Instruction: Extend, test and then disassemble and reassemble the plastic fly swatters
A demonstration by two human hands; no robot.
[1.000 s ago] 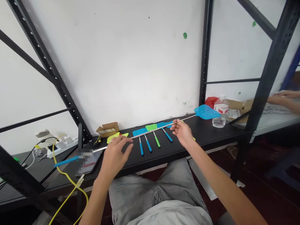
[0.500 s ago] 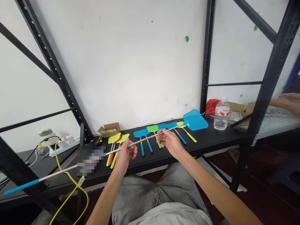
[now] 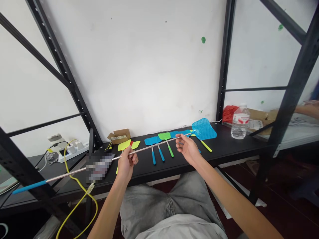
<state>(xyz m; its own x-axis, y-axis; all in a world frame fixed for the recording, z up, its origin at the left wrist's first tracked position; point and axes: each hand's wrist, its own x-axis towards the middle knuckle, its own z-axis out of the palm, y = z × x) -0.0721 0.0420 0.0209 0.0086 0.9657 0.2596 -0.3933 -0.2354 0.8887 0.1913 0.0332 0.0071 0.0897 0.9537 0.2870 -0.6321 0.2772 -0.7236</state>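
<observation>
A long fly swatter (image 3: 204,128) with a blue mesh head, a thin metal rod and a blue grip lies across both hands above the shelf. My left hand (image 3: 126,163) is closed round the rod left of the middle. Close to the blue head, my right hand (image 3: 187,148) pinches the rod between thumb and fingers. Behind the rod lie several smaller fly swatters: a green one (image 3: 164,136), blue ones (image 3: 152,140) and a yellow-handled one (image 3: 206,146) on the right. Yellow swatters (image 3: 124,145) and a red one are partly hidden by my left hand.
The black shelf (image 3: 144,176) holds an open cardboard box (image 3: 119,136), a water bottle (image 3: 240,122), a red bag (image 3: 229,114) and a power strip (image 3: 74,152). A yellow cable (image 3: 81,199) hangs at left. Black rack posts (image 3: 286,89) stand either side. At far right is another person's arm (image 3: 309,109).
My left hand has slid left along the rod, and my right hand sits nearer the blue head. The swatter's head has shifted slightly left relative to the shelf. The view has turned a little.
</observation>
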